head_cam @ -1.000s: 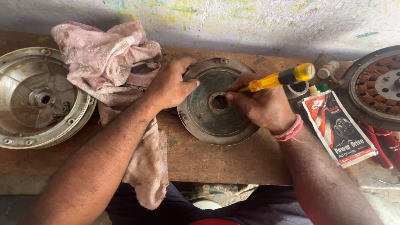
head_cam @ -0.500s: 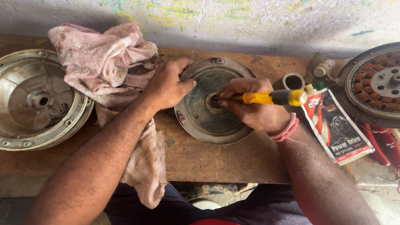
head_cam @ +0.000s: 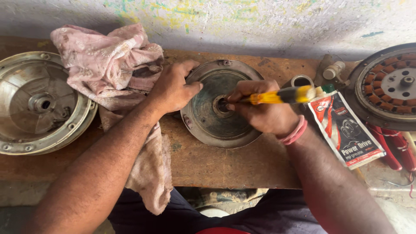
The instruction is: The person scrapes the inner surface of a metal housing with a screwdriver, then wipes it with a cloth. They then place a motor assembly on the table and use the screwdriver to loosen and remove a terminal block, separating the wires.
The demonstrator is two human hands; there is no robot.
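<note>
A round grey metal cover plate (head_cam: 208,123) lies on the wooden bench (head_cam: 216,162) in front of me. My left hand (head_cam: 173,89) grips its left rim, thumb on top. My right hand (head_cam: 262,108) holds a yellow-handled screwdriver (head_cam: 281,95), lying almost level, with its tip at the plate's centre hole (head_cam: 222,105). A pink band circles my right wrist.
A pink cloth (head_cam: 108,69) lies left of the plate and hangs over the bench edge. A larger metal housing (head_cam: 41,104) sits far left. A red and white pouch (head_cam: 346,130), a small can (head_cam: 301,80) and a motor stator with copper windings (head_cam: 390,86) are at right.
My right hand has swung the screwdriver from angled up to nearly level, tip staying at the centre hole. The left hand stays on the rim.
</note>
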